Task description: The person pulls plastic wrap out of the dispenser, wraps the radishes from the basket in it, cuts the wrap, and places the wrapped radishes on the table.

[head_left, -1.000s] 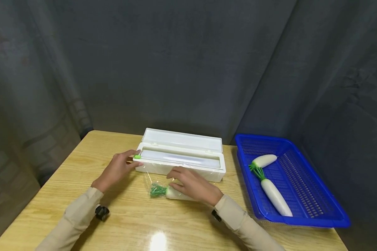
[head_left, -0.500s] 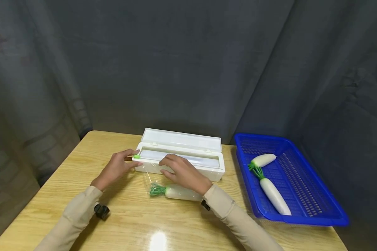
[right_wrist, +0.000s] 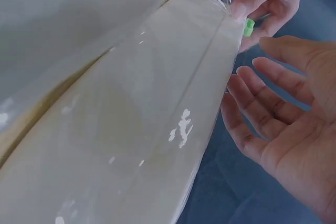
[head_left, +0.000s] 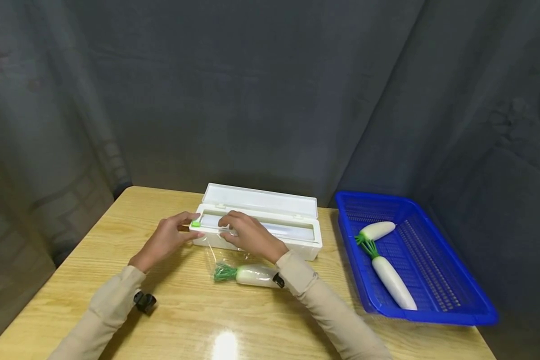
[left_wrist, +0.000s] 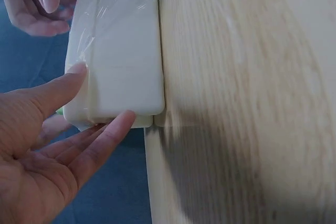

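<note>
A white cling film dispenser box (head_left: pixel 261 245) stands on the table with its lid raised, its roll of film (head_left: pixel 292 231) showing inside. At its left end, beside the green slider (head_left: pixel 196 224), my left hand (head_left: pixel 167 239) grips the corner between thumb and fingers. My right hand (head_left: pixel 248 234) hovers over the box's front edge, fingers loosely bent and holding nothing. Clear film (right_wrist: pixel 181 129) runs down over the box's front. Before the box lies a white radish (head_left: pixel 254 276) with green stalks (head_left: pixel 225 272), covered by film; my right wrist hides its tip.
A blue plastic basket (head_left: pixel 364 295) stands to the right with two more white radishes (head_left: pixel 393 282) inside. Grey curtains (head_left: pixel 261 95) hang behind the wooden table (head_left: pixel 175 320).
My right hand has moved from above the radish, up and left to the box's front edge, near my left hand. The left hand keeps its place at the box's end.
</note>
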### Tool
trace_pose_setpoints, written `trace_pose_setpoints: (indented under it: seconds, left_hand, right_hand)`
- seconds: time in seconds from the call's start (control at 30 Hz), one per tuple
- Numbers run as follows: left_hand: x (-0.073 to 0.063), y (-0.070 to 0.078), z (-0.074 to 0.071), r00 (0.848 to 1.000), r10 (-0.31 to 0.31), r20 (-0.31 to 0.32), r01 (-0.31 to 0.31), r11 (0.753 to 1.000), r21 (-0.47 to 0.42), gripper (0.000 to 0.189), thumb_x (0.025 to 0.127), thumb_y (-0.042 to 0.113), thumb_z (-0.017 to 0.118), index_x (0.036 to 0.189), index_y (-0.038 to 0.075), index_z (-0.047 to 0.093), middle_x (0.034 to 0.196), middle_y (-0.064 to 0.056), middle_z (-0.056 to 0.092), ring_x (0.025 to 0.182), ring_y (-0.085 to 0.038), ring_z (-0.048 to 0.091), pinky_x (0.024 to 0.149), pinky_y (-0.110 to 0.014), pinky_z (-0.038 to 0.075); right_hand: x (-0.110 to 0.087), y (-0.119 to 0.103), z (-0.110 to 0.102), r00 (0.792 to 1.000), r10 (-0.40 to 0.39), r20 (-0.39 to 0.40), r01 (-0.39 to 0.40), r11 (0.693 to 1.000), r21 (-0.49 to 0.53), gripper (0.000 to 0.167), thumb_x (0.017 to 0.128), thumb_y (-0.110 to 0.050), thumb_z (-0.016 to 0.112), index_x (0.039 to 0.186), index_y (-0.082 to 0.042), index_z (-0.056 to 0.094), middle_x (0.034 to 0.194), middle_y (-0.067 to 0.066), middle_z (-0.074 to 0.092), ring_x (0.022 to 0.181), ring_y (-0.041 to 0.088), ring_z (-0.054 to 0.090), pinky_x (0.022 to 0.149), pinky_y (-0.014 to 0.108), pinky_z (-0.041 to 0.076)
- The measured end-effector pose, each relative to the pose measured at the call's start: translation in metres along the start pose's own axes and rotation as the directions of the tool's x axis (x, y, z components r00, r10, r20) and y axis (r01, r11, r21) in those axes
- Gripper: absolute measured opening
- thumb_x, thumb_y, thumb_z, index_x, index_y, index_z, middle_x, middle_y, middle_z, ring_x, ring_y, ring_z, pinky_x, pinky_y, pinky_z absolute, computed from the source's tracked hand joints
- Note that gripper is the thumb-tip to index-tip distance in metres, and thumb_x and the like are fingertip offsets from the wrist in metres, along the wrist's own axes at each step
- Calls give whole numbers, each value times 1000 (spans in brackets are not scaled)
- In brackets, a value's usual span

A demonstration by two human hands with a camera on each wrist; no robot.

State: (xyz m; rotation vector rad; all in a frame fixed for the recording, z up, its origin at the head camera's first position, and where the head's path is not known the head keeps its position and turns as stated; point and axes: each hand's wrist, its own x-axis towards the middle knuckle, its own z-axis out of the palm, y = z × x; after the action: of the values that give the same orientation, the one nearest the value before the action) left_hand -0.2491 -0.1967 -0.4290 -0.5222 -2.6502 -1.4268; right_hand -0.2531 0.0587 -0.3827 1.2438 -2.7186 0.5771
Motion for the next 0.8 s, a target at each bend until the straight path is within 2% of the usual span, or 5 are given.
trace_pose_setpoints:
  seconds: [0.27,0.47,0.6,0.73,0.8]
  left_hand:
    - [5,1,-4,999,-26,40,24,999,43,70,93,9,80,153,-3,46,127,-36,66,106,-47,73,73,-34,64]
    - [6,0,-8,997,-16,70,16,1000,4,67,96,11,78,152,-6,48,142,-37,56,110,-49,71,75,-37,64]
    - [5,-1,-8,998,3,61,-5,999,40,61,95,10,78,149,-6,52,141,-35,58,111,-49,70,78,-40,64]
    - [4,-1,-7,998,23,51,-27,996,84,55,95,10,79,144,-5,59,139,-32,61,116,-50,67,86,-48,62]
    - [4,-1,-7,998,33,52,-38,995,91,53,95,11,79,142,-5,60,141,-31,61,119,-52,65,89,-52,61]
  right_hand:
    - [20,-7,5,1000,-12,23,12,1000,-21,28,106,-22,66,129,-7,70,127,5,70,112,16,69,94,25,56]
    - [35,-14,9,999,-6,39,7,1000,-31,28,107,-22,63,130,-9,71,128,3,70,116,14,67,96,23,55]
    - [45,-19,14,999,-9,52,10,1000,-12,31,108,-21,62,137,-11,68,127,2,71,117,16,67,95,25,55]
    - [51,-20,19,999,-15,49,16,1000,-19,37,107,-18,62,144,-15,64,124,2,71,110,13,68,91,25,55]
    - [54,-20,21,999,-21,43,23,999,-35,34,107,-19,63,141,-15,67,120,2,72,101,11,68,85,23,55]
